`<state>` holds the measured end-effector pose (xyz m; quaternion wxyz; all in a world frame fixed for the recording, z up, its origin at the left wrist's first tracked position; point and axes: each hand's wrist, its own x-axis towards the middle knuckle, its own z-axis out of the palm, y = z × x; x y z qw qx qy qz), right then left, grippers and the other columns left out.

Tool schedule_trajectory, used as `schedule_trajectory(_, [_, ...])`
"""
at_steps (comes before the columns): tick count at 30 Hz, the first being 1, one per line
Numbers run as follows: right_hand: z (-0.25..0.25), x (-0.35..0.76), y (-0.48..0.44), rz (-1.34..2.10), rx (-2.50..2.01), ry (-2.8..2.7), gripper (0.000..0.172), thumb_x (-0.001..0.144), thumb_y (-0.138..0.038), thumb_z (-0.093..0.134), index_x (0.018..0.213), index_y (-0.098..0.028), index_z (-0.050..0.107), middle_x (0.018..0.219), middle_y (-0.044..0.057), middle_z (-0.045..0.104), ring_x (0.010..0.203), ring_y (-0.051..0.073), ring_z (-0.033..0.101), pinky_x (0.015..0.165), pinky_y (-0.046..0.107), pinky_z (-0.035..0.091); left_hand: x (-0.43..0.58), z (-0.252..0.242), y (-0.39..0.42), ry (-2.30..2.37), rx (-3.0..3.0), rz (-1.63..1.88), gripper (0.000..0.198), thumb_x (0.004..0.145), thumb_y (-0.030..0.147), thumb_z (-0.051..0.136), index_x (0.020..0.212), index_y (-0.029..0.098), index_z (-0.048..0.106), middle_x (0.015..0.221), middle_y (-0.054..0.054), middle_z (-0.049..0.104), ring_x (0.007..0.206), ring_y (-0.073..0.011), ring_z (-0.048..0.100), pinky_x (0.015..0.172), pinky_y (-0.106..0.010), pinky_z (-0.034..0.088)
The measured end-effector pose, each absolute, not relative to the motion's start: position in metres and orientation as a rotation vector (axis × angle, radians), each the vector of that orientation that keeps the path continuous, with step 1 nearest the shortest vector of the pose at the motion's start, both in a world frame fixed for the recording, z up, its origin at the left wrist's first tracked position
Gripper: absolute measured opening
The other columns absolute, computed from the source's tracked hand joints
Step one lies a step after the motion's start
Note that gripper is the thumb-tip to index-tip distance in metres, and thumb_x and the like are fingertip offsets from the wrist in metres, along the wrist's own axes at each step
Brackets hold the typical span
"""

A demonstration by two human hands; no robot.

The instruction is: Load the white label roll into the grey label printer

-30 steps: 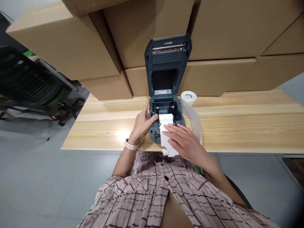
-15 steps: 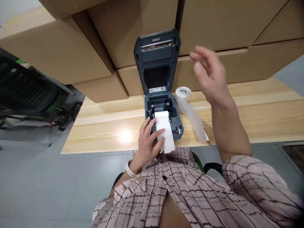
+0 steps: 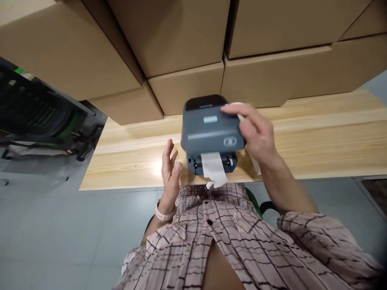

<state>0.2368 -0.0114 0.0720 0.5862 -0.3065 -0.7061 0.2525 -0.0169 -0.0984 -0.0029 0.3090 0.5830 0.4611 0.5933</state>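
Note:
A dark grey label printer (image 3: 213,131) stands at the front of the wooden table, its lid tilted down, part-way closed over the base. White label paper (image 3: 213,167) comes out under the lid and hangs over the front edge, its end crumpled. My right hand (image 3: 256,131) grips the lid at its right side, index finger stretched over the top and thumb near the side. My left hand (image 3: 171,169) hovers left of the printer, fingers apart, holding nothing. Behind my right hand, only slivers of the loose roll of labels (image 3: 237,104) show. The printer's inside is mostly hidden.
Large cardboard boxes (image 3: 187,86) form a wall along the back of the wooden table (image 3: 127,161). A black and green office chair (image 3: 39,108) stands on the grey floor at the left. My plaid shirt is close to the table's front edge.
The lid has swung from upright down towards the base, with my right hand now on it. My left hand has let go of the label paper and moved left, away from the printer.

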Motion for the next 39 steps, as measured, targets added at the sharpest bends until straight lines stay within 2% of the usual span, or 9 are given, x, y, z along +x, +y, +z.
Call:
schedule_trajectory(2, [0.050,0.242,-0.038,0.587,-0.760,-1.778,0.028,0.109,-0.046,0.062,0.129,-0.032,0.076,0.143,0.002,0.076,0.144,0.029,0.063,0.127,0.059,0.046,-0.012,-0.001,-0.089,1.184,1.452,1.483,0.069,0.105,0.066,0.057,0.168,0.043,0.040,0.181,-0.003,0.034,0.170,-0.0336,0.030,0.137,-0.053,0.034])
schedule_trajectory(7, [0.022,0.245,-0.061,0.624,-0.822,-1.829,0.035,0.109,-0.033,0.062,0.143,-0.036,0.069,0.161,0.002,0.064,0.161,0.029,0.046,0.131,0.061,0.041,0.008,0.008,-0.076,1.122,1.335,1.270,0.096,0.094,0.063,0.077,0.173,0.034,0.030,0.184,-0.009,0.028,0.171,-0.0384,0.024,0.139,-0.053,0.030])
schedule_trajectory(14, [0.008,0.231,-0.057,0.622,-0.793,-1.683,0.032,0.106,-0.034,0.066,0.137,-0.039,0.072,0.152,-0.002,0.071,0.159,0.030,0.049,0.133,0.064,0.036,0.014,0.021,-0.080,1.103,1.326,1.236,0.098,0.097,0.058,0.075,0.176,0.035,0.020,0.185,-0.005,0.026,0.173,-0.0362,0.020,0.141,-0.051,0.027])
schedule_trajectory(18, [0.000,0.222,-0.056,0.617,-0.764,-1.520,0.024,0.102,-0.033,0.070,0.124,-0.038,0.076,0.140,-0.003,0.078,0.155,0.031,0.054,0.132,0.066,0.039,0.013,0.015,-0.082,1.125,1.445,1.240,0.090,0.101,0.055,0.069,0.175,0.037,0.021,0.185,-0.003,0.025,0.172,-0.0356,0.022,0.140,-0.051,0.029])
schedule_trajectory(24, [0.000,0.225,-0.053,0.668,-0.735,-1.534,0.022,0.100,-0.029,0.072,0.119,-0.036,0.079,0.136,-0.003,0.080,0.154,0.029,0.055,0.131,0.063,0.040,0.018,-0.035,-0.125,1.428,2.183,1.789,0.073,0.103,0.044,0.058,0.170,0.032,0.032,0.167,-0.011,0.047,0.158,-0.0328,0.045,0.128,-0.058,0.044])
schedule_trajectory(29, [0.000,0.225,-0.053,0.662,-0.721,-1.517,0.020,0.100,-0.028,0.071,0.116,-0.036,0.079,0.135,-0.003,0.080,0.154,0.028,0.056,0.132,0.061,0.039,0.025,-0.058,-0.138,1.638,2.693,1.585,0.058,0.086,0.044,0.083,0.140,0.034,0.065,0.162,-0.011,0.050,0.164,-0.0387,0.028,0.133,-0.066,0.032])
schedule_trajectory(33, [0.001,0.224,-0.055,0.643,-0.776,-1.534,0.016,0.100,-0.031,0.068,0.112,-0.034,0.078,0.133,0.000,0.080,0.154,0.029,0.056,0.131,0.063,0.041,0.027,-0.072,-0.126,1.615,2.416,1.608,0.010,0.092,0.037,0.077,0.100,0.041,0.081,0.122,-0.006,0.071,0.149,-0.0332,0.044,0.135,-0.067,0.017])
schedule_trajectory(36, [0.010,0.229,-0.059,0.558,-0.842,-1.651,0.021,0.105,-0.035,0.061,0.118,-0.033,0.078,0.134,0.003,0.080,0.152,0.031,0.057,0.128,0.064,0.043,0.028,-0.080,-0.127,1.535,2.145,1.466,0.013,0.096,0.042,0.070,0.092,0.043,0.083,0.108,-0.008,0.072,0.137,-0.0349,0.050,0.134,-0.068,0.011])
schedule_trajectory(39, [0.026,0.234,-0.062,0.385,-0.921,-1.899,0.033,0.111,-0.046,0.050,0.126,-0.038,0.077,0.149,0.001,0.072,0.155,0.034,0.053,0.134,0.070,0.027,0.025,-0.080,-0.138,1.568,2.096,1.506,0.017,0.094,0.051,0.068,0.094,0.042,0.082,0.114,-0.009,0.070,0.140,-0.0365,0.046,0.135,-0.067,0.010])
